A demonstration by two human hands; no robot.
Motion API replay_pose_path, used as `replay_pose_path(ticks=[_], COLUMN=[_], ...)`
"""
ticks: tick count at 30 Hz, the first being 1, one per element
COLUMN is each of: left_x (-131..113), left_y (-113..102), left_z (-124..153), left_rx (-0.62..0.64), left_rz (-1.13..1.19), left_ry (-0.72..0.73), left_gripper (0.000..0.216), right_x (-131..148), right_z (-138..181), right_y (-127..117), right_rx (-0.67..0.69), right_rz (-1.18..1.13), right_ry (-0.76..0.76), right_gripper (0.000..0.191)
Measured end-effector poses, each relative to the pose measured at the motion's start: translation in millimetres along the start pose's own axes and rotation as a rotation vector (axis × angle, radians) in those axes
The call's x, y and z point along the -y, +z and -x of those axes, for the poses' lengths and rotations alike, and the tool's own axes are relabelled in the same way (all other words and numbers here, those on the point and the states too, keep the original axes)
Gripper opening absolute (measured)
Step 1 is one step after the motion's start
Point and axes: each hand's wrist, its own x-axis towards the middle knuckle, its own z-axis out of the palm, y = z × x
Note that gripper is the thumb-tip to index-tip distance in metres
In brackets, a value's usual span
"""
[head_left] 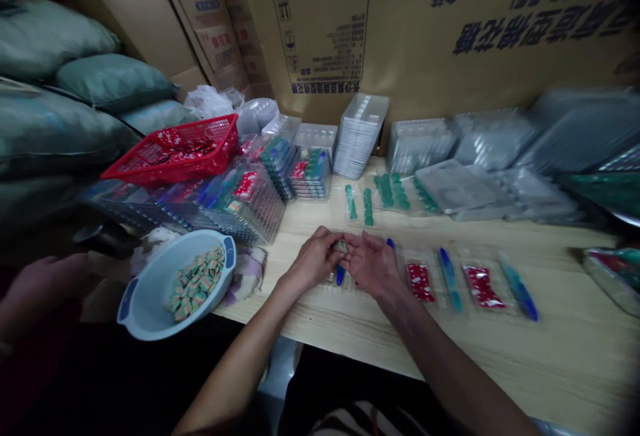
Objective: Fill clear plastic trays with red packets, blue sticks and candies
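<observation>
Both my hands are at the middle of the frame, over the pale wooden counter (570,349). My left grip (316,257) pinches a small pale-green piece (341,247) between thumb and finger. My right grip (371,263) meets it from the other side, fingers partly curled; the view is dim and blurred, so I cannot tell whether it also bears the piece. Just under the fingers lies a dark-blue slender item (341,275).

Right of centre: two red packets with white marks (420,281) in clear shallow plastic trays, alternating with slender blue-to-turquoise pieces (451,279). Above the hands: teal scalloped strips (368,207), in clear trays. Upper centre: a tall stack of clear plastic trays (361,139), before a large brown cardboard box (405,56).

Lower left: a light-blue round plastic basin (155,289) containing many striped green-and-tan pieces (197,283). Above it, a red perforated plastic basket (167,175) sits on filled clear trays (255,213). Left edge: another person's hand (47,286), near a dark cylindrical object (107,239).
</observation>
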Motion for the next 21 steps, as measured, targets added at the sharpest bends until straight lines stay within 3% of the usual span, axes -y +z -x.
replay_pose_path(ticks=[4, 6, 9, 12, 16, 21], left_x=[2, 8, 16, 17, 13, 7], left_y=[8, 11, 12, 9, 5, 0], left_z=[-2, -6, -10, -10, -6, -2], left_rx=[-0.096, -0.122, -0.135, -0.132, -0.087, -0.020], left_rz=[0.049, 0.178, 0.399, 0.580, 0.698, 0.779], left_ry=[-0.073, -0.141, -0.211, -0.265, -0.380, -0.381], left_gripper=[0.017, 0.014, 0.022, 0.038, 0.052, 0.052], right_x=[-2, -4, -6, -9, -13, -14], right_z=[-4, -5, -5, -4, -6, -12], right_y=[-1, -1, -2, -2, -4, -5], right_rx=[-0.007, -0.012, -0.006, 0.008, -0.065, -0.099], right_rz=[-0.036, -0.011, 0.027, 0.237, 0.601, 0.739], right_ry=[-0.017, -0.043, -0.074, -0.112, -0.149, -0.221], right_gripper=[0.023, 0.018, 0.026, 0.034, 0.019, 0.011])
